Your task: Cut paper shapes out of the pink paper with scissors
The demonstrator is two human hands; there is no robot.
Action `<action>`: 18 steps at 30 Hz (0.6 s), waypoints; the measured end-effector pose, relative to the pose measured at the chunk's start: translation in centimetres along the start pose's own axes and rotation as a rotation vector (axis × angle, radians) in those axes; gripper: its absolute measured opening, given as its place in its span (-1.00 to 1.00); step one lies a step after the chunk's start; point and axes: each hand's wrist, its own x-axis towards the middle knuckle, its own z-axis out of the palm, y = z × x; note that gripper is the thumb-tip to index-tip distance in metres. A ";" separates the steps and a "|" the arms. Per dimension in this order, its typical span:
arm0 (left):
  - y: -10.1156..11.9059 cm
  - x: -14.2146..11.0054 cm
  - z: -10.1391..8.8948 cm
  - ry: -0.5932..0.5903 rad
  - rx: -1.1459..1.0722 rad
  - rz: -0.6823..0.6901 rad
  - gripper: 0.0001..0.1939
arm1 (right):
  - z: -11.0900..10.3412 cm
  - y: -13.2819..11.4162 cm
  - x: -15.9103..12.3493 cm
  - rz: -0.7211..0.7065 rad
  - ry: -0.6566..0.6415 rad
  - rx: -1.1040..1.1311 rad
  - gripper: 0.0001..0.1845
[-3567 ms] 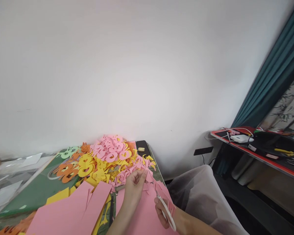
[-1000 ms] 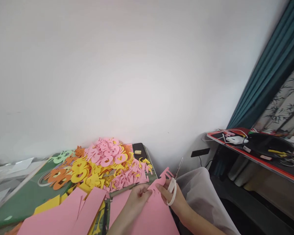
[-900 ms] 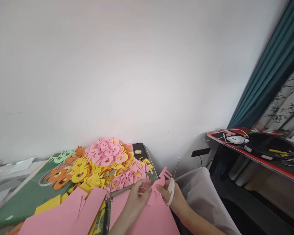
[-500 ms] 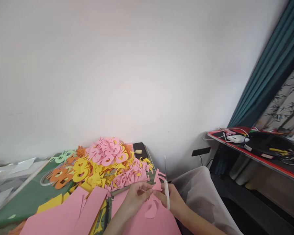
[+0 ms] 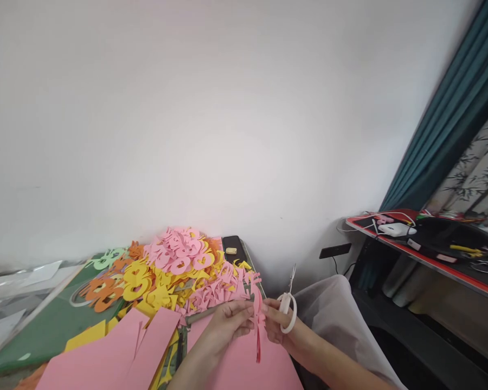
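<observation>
A pink paper cutout (image 5: 257, 307) is pinched between my two hands, turned nearly edge-on so that its layers show. My left hand (image 5: 229, 325) closes thumb and fingers on its left side. On the other side my right hand (image 5: 285, 329) grips it with the fingertips. White-handled scissors (image 5: 295, 313) hang on the right hand too, their blades pointing up and away. Below both hands lies a large pink paper sheet (image 5: 238, 364). Just beyond the left hand are pink paper scraps (image 5: 215, 290).
Pink cutouts (image 5: 181, 252), yellow cutouts (image 5: 136, 276) and orange cutouts (image 5: 103, 292) are heaped near the wall. A black phone (image 5: 232, 244) lies behind the scraps. More pink paper (image 5: 106, 357) rests at left. At right stands a red-edged table (image 5: 431, 260) with assorted items.
The cutout has turned from facing me to edge-on between my hands. The scissors have swung round, so their handle loops now show beside my right hand.
</observation>
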 end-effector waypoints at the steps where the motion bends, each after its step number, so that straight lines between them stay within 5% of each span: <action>1: 0.0 0.0 0.0 -0.019 0.023 0.001 -0.73 | 0.1 0.0 0.0 0.006 0.004 -0.008 -0.66; 9: 1.1 -0.1 0.0 -0.060 0.161 -0.038 -0.61 | 0.5 -0.1 -0.3 -0.025 0.046 -0.039 -0.69; 18: 0.6 0.4 -1.0 0.018 0.365 0.092 -0.59 | 0.1 0.2 0.3 -0.012 0.119 -0.121 -0.72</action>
